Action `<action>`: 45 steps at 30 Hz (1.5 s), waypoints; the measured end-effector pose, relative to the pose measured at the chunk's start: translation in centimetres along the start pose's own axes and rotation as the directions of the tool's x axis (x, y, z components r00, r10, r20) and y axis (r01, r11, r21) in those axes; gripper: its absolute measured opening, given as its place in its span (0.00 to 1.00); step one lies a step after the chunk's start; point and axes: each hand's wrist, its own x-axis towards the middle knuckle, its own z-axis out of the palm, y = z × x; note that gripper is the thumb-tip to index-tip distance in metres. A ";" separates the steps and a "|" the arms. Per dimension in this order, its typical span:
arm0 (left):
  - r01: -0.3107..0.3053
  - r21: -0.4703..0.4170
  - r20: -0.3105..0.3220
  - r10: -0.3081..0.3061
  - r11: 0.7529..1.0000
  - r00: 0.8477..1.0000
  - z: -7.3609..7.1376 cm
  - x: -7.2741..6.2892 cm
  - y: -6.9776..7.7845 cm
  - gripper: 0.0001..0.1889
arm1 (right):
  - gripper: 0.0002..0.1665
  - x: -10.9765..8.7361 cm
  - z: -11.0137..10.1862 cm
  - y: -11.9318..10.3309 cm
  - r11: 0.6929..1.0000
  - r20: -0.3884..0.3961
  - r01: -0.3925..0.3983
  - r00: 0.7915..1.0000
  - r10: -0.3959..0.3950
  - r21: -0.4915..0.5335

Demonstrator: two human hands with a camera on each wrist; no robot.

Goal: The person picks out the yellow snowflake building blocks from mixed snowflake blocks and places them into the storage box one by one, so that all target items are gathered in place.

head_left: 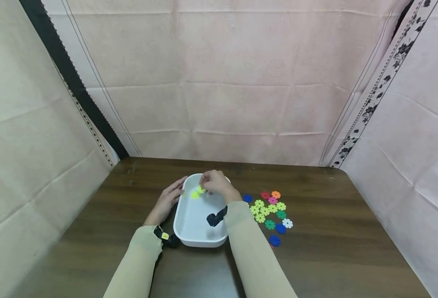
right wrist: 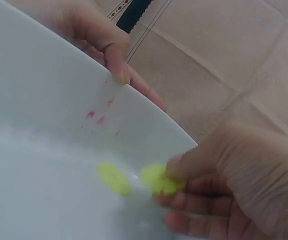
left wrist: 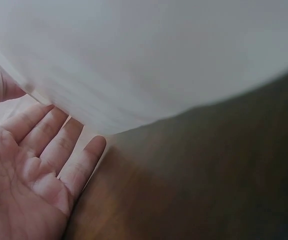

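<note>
A white rectangular tray (head_left: 193,223) stands on the table in the head view. At its far left edge is my left hand (head_left: 167,200); the right wrist view shows the left thumb (right wrist: 116,65) over the rim and the fingers outside. Inside the tray's far end, my right hand (head_left: 217,182) pinches a yellow-green flower-shaped disc (right wrist: 159,179) between thumb and fingers. Another yellow-green disc (right wrist: 114,178) lies in the tray to its left. The left wrist view has the left palm (left wrist: 24,195) beside the tray's outer wall (left wrist: 134,90).
Right of the tray lie several flower-shaped discs, among them yellow-green (head_left: 260,218), blue (head_left: 274,240), green (head_left: 270,224), white (head_left: 287,223), orange (head_left: 276,194) and pink (head_left: 273,200). Pale cloth (head_left: 234,91) hangs behind and at both sides of the wooden table (head_left: 338,240).
</note>
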 end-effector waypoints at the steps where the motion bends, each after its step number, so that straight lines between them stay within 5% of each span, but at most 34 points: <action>1: -0.001 -0.002 0.001 0.001 1.000 1.000 0.0 0.0 0.0 0.27 | 0.05 0.0 0.0 0.0 1.000 -0.003 -0.016 1.000 0.016 -0.018; 9: -0.010 0.011 -0.003 0.010 1.000 1.000 0.0 0.0 0.1 0.26 | 0.08 -0.2 0.0 -0.2 0.992 -0.015 -0.089 0.996 0.088 -0.087; 20: 0.000 -0.010 0.018 0.000 1.000 1.000 -0.2 0.0 0.1 0.27 | 0.10 -0.3 0.0 -0.4 0.984 0.025 -0.055 0.998 0.060 -0.170; 45: 0.031 -0.024 0.024 -0.030 0.999 0.999 -0.3 0.1 0.0 0.27 | 0.12 -1.0 -0.4 -0.8 0.990 0.025 -0.014 1.000 0.018 -0.137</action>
